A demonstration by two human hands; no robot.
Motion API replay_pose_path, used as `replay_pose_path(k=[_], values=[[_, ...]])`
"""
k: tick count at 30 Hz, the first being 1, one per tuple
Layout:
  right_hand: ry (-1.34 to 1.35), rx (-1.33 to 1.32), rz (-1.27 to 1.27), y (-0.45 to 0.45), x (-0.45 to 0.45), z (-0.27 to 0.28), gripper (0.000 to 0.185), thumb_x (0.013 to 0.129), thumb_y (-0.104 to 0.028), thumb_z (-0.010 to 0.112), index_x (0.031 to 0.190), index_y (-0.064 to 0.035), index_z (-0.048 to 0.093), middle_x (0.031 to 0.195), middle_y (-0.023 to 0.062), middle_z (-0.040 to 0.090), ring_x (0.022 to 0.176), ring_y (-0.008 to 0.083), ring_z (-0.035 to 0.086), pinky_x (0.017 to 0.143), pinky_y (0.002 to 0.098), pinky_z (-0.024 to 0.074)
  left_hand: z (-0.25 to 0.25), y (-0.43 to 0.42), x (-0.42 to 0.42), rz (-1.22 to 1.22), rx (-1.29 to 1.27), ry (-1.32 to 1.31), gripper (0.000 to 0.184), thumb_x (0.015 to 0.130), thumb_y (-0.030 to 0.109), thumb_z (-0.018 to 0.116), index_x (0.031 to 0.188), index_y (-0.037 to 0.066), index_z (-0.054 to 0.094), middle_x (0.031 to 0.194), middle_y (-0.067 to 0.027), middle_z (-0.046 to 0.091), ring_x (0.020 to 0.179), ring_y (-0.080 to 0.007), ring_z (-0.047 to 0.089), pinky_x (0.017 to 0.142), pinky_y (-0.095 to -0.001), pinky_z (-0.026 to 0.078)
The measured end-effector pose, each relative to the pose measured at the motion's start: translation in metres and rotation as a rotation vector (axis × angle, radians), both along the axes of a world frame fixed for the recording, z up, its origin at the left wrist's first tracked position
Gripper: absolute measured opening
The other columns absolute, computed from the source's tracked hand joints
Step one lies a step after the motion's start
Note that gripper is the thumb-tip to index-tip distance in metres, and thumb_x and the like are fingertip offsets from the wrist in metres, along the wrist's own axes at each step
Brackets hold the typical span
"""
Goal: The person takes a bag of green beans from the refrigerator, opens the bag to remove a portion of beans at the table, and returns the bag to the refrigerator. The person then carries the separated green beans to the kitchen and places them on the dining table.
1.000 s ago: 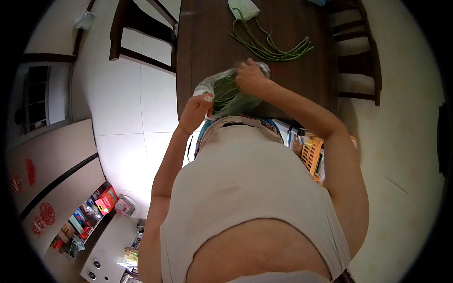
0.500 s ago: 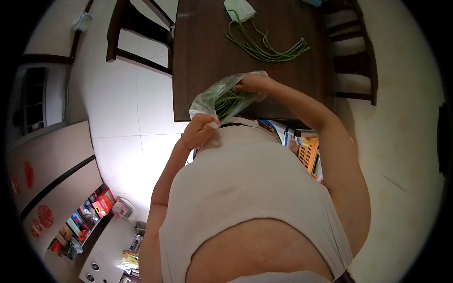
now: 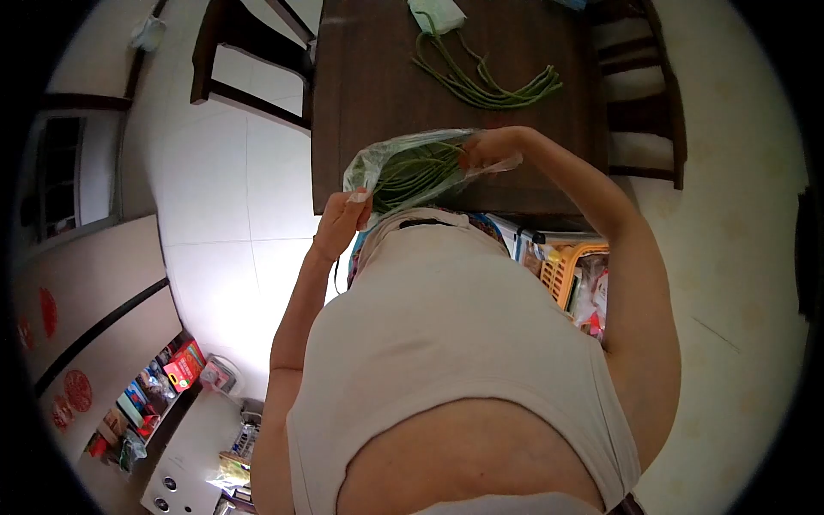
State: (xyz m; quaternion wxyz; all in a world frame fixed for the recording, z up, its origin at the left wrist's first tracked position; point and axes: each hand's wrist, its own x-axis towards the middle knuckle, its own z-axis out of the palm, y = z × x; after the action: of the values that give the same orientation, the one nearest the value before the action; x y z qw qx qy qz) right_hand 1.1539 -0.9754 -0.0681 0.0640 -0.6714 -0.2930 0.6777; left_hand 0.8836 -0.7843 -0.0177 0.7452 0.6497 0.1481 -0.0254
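Note:
A clear plastic bag (image 3: 365, 165) holds a bundle of long green beans (image 3: 416, 178) at the near edge of the table. My left hand (image 3: 346, 220) is closed on the bag's left edge, thumb and fingers pinching the plastic. On the other side, my right hand (image 3: 491, 150) is at the bag's right end, its curled fingers on the ends of the beans; the plastic partly covers them. Farther back lies a second, loose bunch of long beans (image 3: 489, 90), curved on the table. A pale green-white packet (image 3: 438, 15) touches its upper end.
Under my hands is a dark wooden table (image 3: 360, 94). Dark chairs stand at its left (image 3: 257, 51) and right (image 3: 644, 112). Below the table edge at right is an orange basket (image 3: 560, 273) with packets. Shelves with boxes (image 3: 184, 365) are at lower left.
My right hand has shifted right, and the bag is stretched wider, showing more of the beans. My left hand has moved slightly up and left. The loose bunch stays put.

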Motion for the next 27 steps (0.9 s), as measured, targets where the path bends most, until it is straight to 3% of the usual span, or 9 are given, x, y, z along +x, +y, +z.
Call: replay_pose_path(k=[2, 5, 8, 10, 14, 17, 18, 22, 27], values=[[-0.084, -0.020, 0.209, -0.003, 0.000, 0.003, 0.032, 0.082, -0.025, 0.047, 0.103, -0.0030, 0.053, 0.093, 0.0094, 0.056, 0.080, 0.0194, 0.055, 0.063, 0.0347, 0.0520, 0.001, 0.000, 0.001, -0.015, -0.013, -0.002, 0.045, 0.092, 0.037, 0.034, 0.059, 0.007, 0.039, 0.053, 0.0035, 0.032, 0.050, -0.0060, 0.029, 0.045, -0.0227, 0.025], [-0.099, -0.098, -0.133, -0.010, -0.013, 0.019, 0.032, 0.081, -0.027, 0.048, 0.102, -0.0036, 0.054, 0.090, 0.0130, 0.058, 0.077, 0.0218, 0.058, 0.059, 0.0348, 0.0509, 0.000, -0.001, 0.001, -0.060, -0.011, -0.052, 0.043, 0.091, 0.034, 0.036, 0.060, 0.005, 0.041, 0.054, 0.0033, 0.033, 0.050, -0.0057, 0.029, 0.045, -0.0232, 0.025], [-0.509, -0.117, 0.535, 0.005, -0.027, 0.036, 0.035, 0.082, -0.030, 0.047, 0.106, -0.0052, 0.052, 0.089, 0.0178, 0.058, 0.080, 0.0260, 0.059, 0.062, 0.0372, 0.0491, -0.001, -0.007, 0.001, -0.096, 0.071, -0.122, 0.038, 0.090, 0.030, 0.041, 0.064, 0.002, 0.043, 0.055, 0.0027, 0.036, 0.050, -0.0059, 0.031, 0.045, -0.0232, 0.028], [-0.644, -0.015, 0.479, -0.002, -0.037, 0.016, 0.038, 0.083, -0.032, 0.046, 0.108, -0.0047, 0.052, 0.090, 0.0199, 0.058, 0.085, 0.0276, 0.058, 0.067, 0.0382, 0.0473, 0.007, -0.003, 0.004, -0.092, 0.096, -0.113, 0.031, 0.088, 0.022, 0.046, 0.067, 0.000, 0.046, 0.055, 0.0018, 0.040, 0.050, -0.0064, 0.035, 0.047, -0.0221, 0.031], [-0.675, 0.274, 0.250, -0.005, -0.045, 0.068, 0.039, 0.081, -0.035, 0.049, 0.105, -0.0039, 0.054, 0.094, 0.0177, 0.058, 0.095, 0.0286, 0.054, 0.078, 0.0390, 0.0430, 0.011, 0.010, 0.003, 0.206, 0.456, -0.121, 0.004, 0.077, 0.002, 0.050, 0.075, -0.003, 0.051, 0.061, -0.0051, 0.051, 0.058, -0.0119, 0.049, 0.059, -0.0235, 0.042], [-0.984, 0.584, 0.582, -0.035, -0.041, 0.076, 0.033, 0.079, -0.030, 0.056, 0.101, -0.0053, 0.058, 0.091, 0.0168, 0.058, 0.093, 0.0267, 0.054, 0.081, 0.0376, 0.0422, 0.011, 0.026, 0.015, 0.450, 0.680, -0.328, 0.011, 0.077, 0.007, 0.052, 0.085, 0.000, 0.050, 0.082, -0.0082, 0.052, 0.079, -0.0156, 0.050, 0.072, -0.0277, 0.040], [-0.976, 0.495, 0.678, -0.035, -0.042, 0.083, 0.031, 0.078, -0.026, 0.056, 0.102, -0.0062, 0.058, 0.091, 0.0157, 0.058, 0.092, 0.0260, 0.054, 0.081, 0.0373, 0.0418, 0.009, 0.030, 0.022, 0.522, 0.777, -0.424, 0.014, 0.077, 0.008, 0.053, 0.089, 0.001, 0.049, 0.090, -0.0089, 0.051, 0.086, -0.0164, 0.048, 0.077, -0.0286, 0.039], [-0.867, 0.372, 0.834, -0.025, -0.058, 0.130, 0.026, 0.073, -0.013, 0.058, 0.099, -0.0098, 0.054, 0.089, 0.0110, 0.057, 0.093, 0.0238, 0.053, 0.082, 0.0375, 0.0409, 0.000, 0.016, 0.046, 0.368, -0.049, -0.403, 0.023, 0.080, 0.012, 0.052, 0.101, 0.003, 0.049, 0.089, -0.0072, 0.052, 0.091, -0.0160, 0.047, 0.082, -0.0268, 0.036], [-0.467, 0.801, 0.275, 0.018, -0.075, 0.164, 0.022, 0.077, -0.007, 0.053, 0.098, -0.0076, 0.049, 0.087, 0.0097, 0.056, 0.091, 0.0233, 0.053, 0.081, 0.0346, 0.0406, 0.015, -0.025, 0.074, -0.079, -0.159, -0.182, 0.032, 0.076, 0.012, 0.055, 0.107, 0.006, 0.049, 0.078, -0.0036, 0.054, 0.078, -0.0119, 0.051, 0.072, -0.0245, 0.041]])
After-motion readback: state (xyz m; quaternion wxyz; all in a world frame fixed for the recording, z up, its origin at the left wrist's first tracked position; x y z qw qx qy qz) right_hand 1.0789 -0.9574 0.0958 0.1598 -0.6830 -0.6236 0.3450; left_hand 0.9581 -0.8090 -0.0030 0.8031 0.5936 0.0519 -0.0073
